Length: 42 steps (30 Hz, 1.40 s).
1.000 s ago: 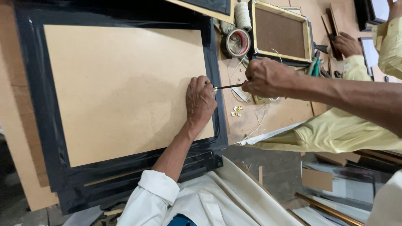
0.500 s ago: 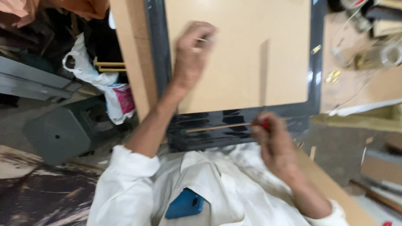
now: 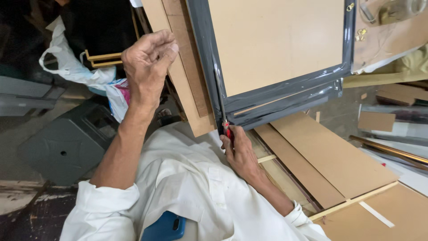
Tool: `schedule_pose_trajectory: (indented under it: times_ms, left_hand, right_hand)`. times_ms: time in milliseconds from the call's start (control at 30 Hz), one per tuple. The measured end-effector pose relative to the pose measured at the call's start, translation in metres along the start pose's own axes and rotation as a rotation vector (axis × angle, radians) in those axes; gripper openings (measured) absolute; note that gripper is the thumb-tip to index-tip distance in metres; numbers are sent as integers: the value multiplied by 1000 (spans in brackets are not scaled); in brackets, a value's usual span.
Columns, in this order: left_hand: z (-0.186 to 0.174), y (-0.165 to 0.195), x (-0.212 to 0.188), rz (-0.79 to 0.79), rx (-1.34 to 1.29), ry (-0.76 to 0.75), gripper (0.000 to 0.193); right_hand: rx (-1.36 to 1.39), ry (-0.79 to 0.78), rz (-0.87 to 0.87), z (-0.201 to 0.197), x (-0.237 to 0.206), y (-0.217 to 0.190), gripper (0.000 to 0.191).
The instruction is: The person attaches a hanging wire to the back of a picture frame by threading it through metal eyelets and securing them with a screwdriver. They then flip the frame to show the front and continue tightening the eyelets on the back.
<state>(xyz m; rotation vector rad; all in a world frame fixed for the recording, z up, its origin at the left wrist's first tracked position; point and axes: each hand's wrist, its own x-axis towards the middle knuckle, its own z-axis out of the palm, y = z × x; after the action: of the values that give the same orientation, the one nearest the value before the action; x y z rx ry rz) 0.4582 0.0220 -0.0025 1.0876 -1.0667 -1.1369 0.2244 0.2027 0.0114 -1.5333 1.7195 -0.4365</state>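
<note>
A dark grey glossy picture frame [image 3: 285,96] lies face down with a tan backing board [image 3: 276,40] set in it. My right hand [image 3: 239,149] grips a red-handled screwdriver [image 3: 226,127] at the frame's lower left corner, and its thin shaft runs up along the left rail. My left hand [image 3: 149,60] is raised to the left of the frame, over the stacked brown boards [image 3: 180,67]. Its fingers are curled together, and I cannot see anything in them.
More brown boards [image 3: 332,163] and thin wooden strips lie at the lower right. Small gold hangers [image 3: 360,33] and a tape roll [image 3: 392,11] sit past the frame's right rail. On the left are a white plastic bag [image 3: 67,67] and a dark grey block [image 3: 67,147].
My right hand has carried the screwdriver from the frame's bottom rail to its lower left corner. My left hand has lifted off the backing board and moved out past the left rail.
</note>
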Motion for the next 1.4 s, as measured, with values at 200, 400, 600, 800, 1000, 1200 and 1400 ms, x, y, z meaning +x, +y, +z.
schedule_pose_trajectory:
  times_ms: [200, 400, 600, 800, 1000, 1200, 1400]
  left_hand:
    - [-9, 15, 12, -366, -345, -134, 64]
    - [15, 7, 27, -688, -608, -313, 92]
    - [49, -8, 39, -821, -729, -416, 100]
    - [57, -11, 48, -867, -728, -438, 103]
    - [51, -18, 49, -902, -791, -450, 103]
    - [44, -29, 47, -889, -925, -485, 98]
    - [40, -41, 43, -885, -973, -462, 94]
  right_hand:
    - [-143, 76, -79, 8, 6, -18, 21]
    - [-154, 98, -87, 4, 14, -29, 20]
    - [-151, 92, -48, 3, 16, -40, 21]
    - [-112, 75, -4, 6, 17, -35, 21]
    - [-83, 123, 65, 0, -1, -25, 23]
    - [-147, 291, 20, -64, -6, -57, 32]
    - [-235, 134, -139, -108, 67, -116, 29]
